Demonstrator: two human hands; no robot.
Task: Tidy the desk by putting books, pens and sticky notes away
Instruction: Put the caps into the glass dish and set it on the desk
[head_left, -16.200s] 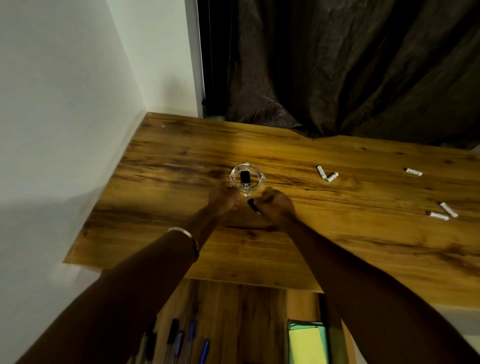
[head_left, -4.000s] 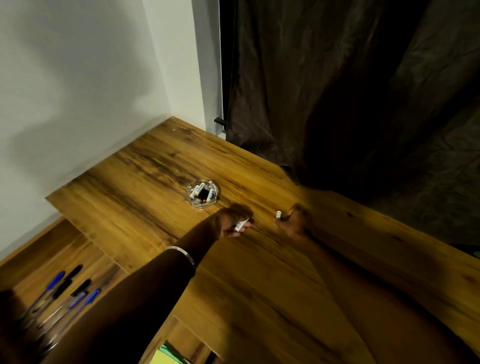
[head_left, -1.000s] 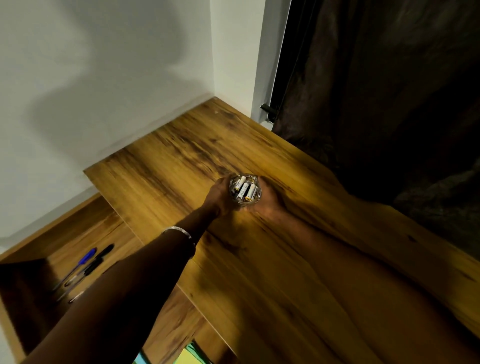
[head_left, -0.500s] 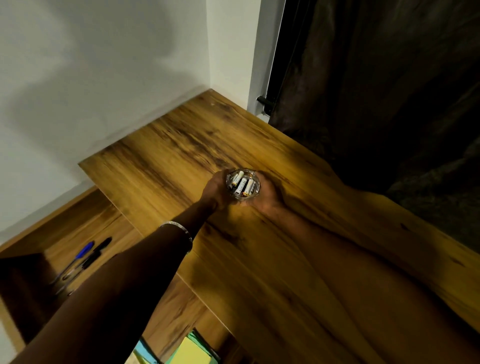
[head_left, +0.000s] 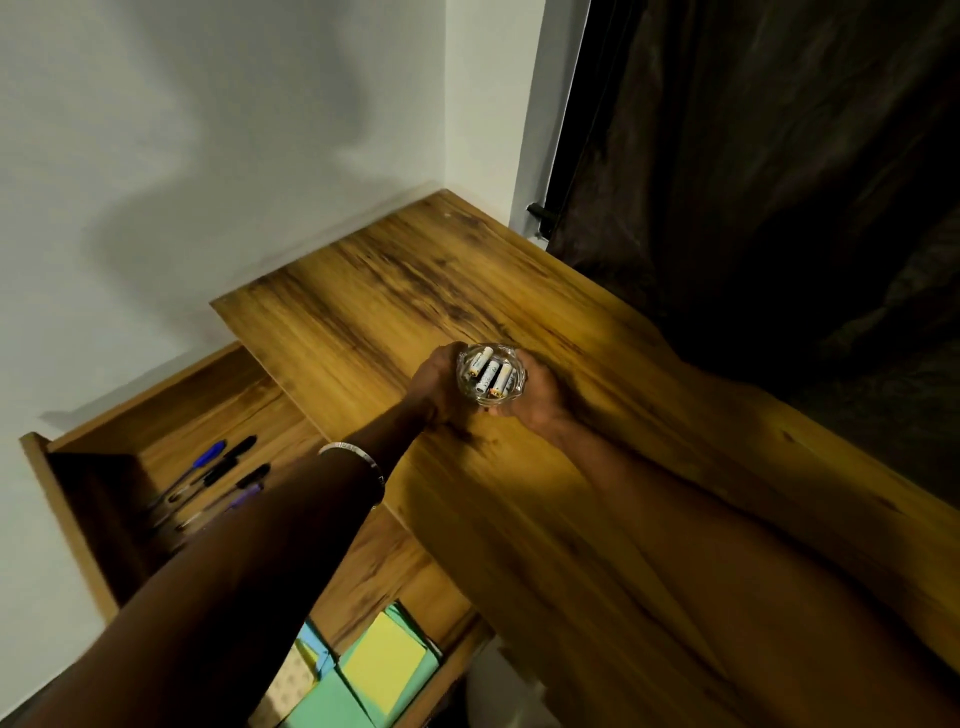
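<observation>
I look down from a head camera at a wooden desk (head_left: 597, 499) pushed into a corner, white wall on the left and dark curtain on the right. Both bare hands meet at a small glass dish (head_left: 491, 380) near the middle of the desk. My left hand (head_left: 434, 384) curls around its left wall and my right hand (head_left: 537, 397) curls around its right wall, fingers wrapped against the glass, so the dish is cupped from both sides. I judge two hands are used because the glass is smooth and loaded. Inside lie several small batteries (head_left: 488, 375), side by side. A metal bangle (head_left: 353, 452) circles the left wrist.

Below the desk's left edge an open drawer (head_left: 67, 499) holds the pens (head_left: 218, 475), lying loosely together at its far end, and the sticky notes (head_left: 374, 670), stacked yellow, green and blue pads at its near end. I see no books. The desktop looks nearly done; I judge the dish is the last thing being placed.
</observation>
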